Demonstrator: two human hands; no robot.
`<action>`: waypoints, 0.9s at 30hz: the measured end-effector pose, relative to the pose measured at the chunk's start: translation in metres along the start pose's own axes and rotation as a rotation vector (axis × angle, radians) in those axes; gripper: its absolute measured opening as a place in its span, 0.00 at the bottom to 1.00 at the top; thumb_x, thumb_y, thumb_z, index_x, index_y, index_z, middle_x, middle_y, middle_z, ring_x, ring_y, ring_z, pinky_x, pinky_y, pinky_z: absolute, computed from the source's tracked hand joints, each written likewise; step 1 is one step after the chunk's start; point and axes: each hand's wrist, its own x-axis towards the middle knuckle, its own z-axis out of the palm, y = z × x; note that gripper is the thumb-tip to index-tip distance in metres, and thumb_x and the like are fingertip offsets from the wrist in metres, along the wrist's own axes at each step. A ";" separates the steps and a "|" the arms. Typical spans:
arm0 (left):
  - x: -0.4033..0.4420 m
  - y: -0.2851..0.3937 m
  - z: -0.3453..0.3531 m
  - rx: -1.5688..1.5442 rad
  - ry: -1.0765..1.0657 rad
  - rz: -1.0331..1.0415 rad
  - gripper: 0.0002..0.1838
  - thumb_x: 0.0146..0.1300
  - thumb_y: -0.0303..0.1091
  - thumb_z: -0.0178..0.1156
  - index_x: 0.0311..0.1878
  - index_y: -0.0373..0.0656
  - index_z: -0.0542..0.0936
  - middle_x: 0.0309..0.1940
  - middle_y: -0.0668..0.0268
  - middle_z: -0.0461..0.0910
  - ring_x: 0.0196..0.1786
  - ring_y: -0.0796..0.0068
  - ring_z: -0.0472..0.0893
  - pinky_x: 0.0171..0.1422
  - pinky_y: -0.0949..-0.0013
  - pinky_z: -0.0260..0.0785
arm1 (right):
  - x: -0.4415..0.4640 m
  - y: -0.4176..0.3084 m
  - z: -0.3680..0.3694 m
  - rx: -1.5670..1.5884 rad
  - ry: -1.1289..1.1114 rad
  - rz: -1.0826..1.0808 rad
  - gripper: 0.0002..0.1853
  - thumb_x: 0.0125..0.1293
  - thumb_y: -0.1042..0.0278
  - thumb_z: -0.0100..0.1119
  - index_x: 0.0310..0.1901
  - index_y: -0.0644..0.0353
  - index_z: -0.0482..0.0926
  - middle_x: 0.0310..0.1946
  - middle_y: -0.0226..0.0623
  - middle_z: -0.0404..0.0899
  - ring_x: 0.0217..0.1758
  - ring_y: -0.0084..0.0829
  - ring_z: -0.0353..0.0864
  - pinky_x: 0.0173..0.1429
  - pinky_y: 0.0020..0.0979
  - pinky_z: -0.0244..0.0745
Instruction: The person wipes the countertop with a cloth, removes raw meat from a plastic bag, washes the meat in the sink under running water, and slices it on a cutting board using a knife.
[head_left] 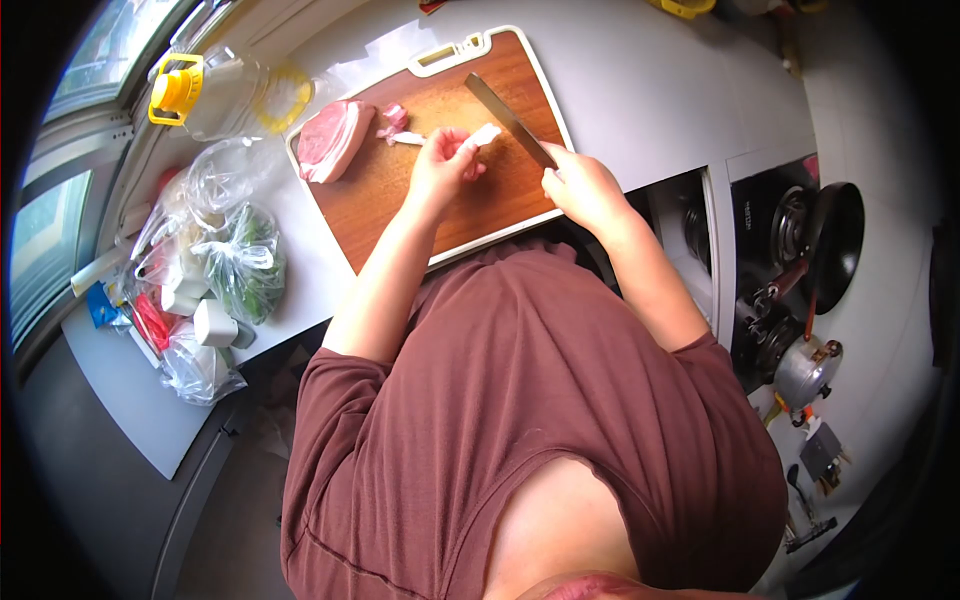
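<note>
My left hand [446,170] is closed over the wooden cutting board [385,215], its fingertips pinching a small white piece of fat [486,134]. In my right hand [588,190] is the handle of a kitchen knife [508,118]. The blade points up and to the left, just right of the fat; whether they touch I cannot tell. A thick slab of raw meat [334,142] with a pale fatty edge lies at the board's left end. Between the slab and my left hand are small pink meat scraps [394,122] and a white strip [410,139].
A large clear bottle [225,95] with a yellow cap lies behind the board's left side. Plastic bags [240,250], one with greens, crowd the counter's left by the window. To the right are a gas stove [775,225], a black wok [838,245] and a metal pot [805,370].
</note>
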 end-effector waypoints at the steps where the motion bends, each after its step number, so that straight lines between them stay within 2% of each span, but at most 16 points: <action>1: -0.001 0.001 0.001 0.164 0.038 0.012 0.07 0.66 0.29 0.60 0.42 0.41 0.72 0.34 0.66 0.78 0.31 0.75 0.78 0.35 0.73 0.71 | -0.001 0.000 -0.001 0.006 -0.002 0.005 0.24 0.63 0.67 0.46 0.62 0.54 0.72 0.44 0.50 0.81 0.47 0.49 0.81 0.53 0.43 0.75; 4: -0.020 0.003 0.001 1.188 0.307 0.398 0.07 0.61 0.29 0.62 0.41 0.42 0.75 0.34 0.65 0.78 0.32 0.66 0.78 0.38 0.65 0.73 | 0.002 0.002 0.001 -0.010 0.023 -0.024 0.24 0.63 0.66 0.46 0.62 0.54 0.72 0.42 0.50 0.82 0.46 0.49 0.81 0.52 0.42 0.76; 7: -0.017 -0.002 -0.005 1.166 0.304 0.895 0.07 0.56 0.30 0.63 0.38 0.44 0.78 0.36 0.63 0.78 0.37 0.58 0.78 0.43 0.60 0.73 | -0.005 -0.012 -0.007 -0.089 0.008 -0.006 0.22 0.67 0.61 0.47 0.61 0.55 0.72 0.41 0.50 0.82 0.44 0.50 0.81 0.51 0.43 0.76; 8: -0.017 -0.004 -0.004 1.142 0.209 0.961 0.09 0.54 0.28 0.62 0.40 0.44 0.80 0.38 0.62 0.78 0.43 0.59 0.78 0.48 0.61 0.73 | -0.007 -0.010 -0.004 -0.095 0.063 -0.074 0.22 0.68 0.60 0.47 0.61 0.55 0.72 0.40 0.50 0.82 0.42 0.50 0.82 0.50 0.43 0.77; 10: -0.014 -0.008 0.004 1.112 0.147 1.024 0.14 0.52 0.27 0.60 0.44 0.42 0.81 0.39 0.63 0.78 0.45 0.60 0.78 0.50 0.61 0.72 | -0.014 -0.008 0.005 -0.109 0.168 -0.209 0.22 0.70 0.56 0.47 0.61 0.55 0.73 0.38 0.49 0.83 0.40 0.50 0.82 0.47 0.44 0.77; 12: -0.011 -0.014 0.007 1.126 0.124 1.045 0.19 0.52 0.24 0.57 0.49 0.39 0.80 0.41 0.63 0.78 0.45 0.61 0.77 0.52 0.61 0.72 | -0.026 -0.013 0.008 -0.148 0.114 -0.173 0.21 0.71 0.55 0.46 0.61 0.54 0.73 0.35 0.48 0.83 0.37 0.50 0.82 0.43 0.45 0.77; 14: -0.005 -0.022 0.006 1.109 0.134 1.042 0.19 0.52 0.24 0.57 0.49 0.38 0.80 0.41 0.62 0.78 0.45 0.61 0.77 0.51 0.62 0.73 | -0.036 -0.010 0.015 -0.186 0.138 -0.192 0.21 0.72 0.55 0.45 0.61 0.54 0.73 0.30 0.45 0.83 0.33 0.48 0.83 0.37 0.46 0.77; 18: -0.001 -0.023 0.009 1.057 0.169 1.040 0.18 0.52 0.22 0.57 0.49 0.38 0.80 0.41 0.61 0.78 0.44 0.58 0.78 0.50 0.62 0.73 | -0.051 -0.013 0.018 -0.158 0.135 -0.152 0.20 0.71 0.60 0.48 0.62 0.53 0.73 0.33 0.47 0.82 0.35 0.49 0.81 0.38 0.44 0.76; 21: 0.003 -0.026 0.009 1.041 0.183 1.067 0.19 0.52 0.21 0.58 0.50 0.39 0.80 0.40 0.61 0.78 0.43 0.58 0.78 0.49 0.62 0.74 | -0.050 -0.005 0.025 -0.190 0.169 -0.176 0.21 0.72 0.56 0.44 0.61 0.55 0.73 0.30 0.45 0.83 0.32 0.47 0.83 0.36 0.46 0.77; 27: 0.005 -0.027 0.009 1.024 0.184 1.061 0.20 0.51 0.20 0.59 0.50 0.40 0.80 0.40 0.61 0.79 0.43 0.58 0.78 0.48 0.61 0.74 | -0.047 -0.003 0.025 -0.205 0.116 -0.159 0.21 0.72 0.57 0.44 0.61 0.58 0.71 0.29 0.46 0.82 0.32 0.47 0.83 0.37 0.46 0.77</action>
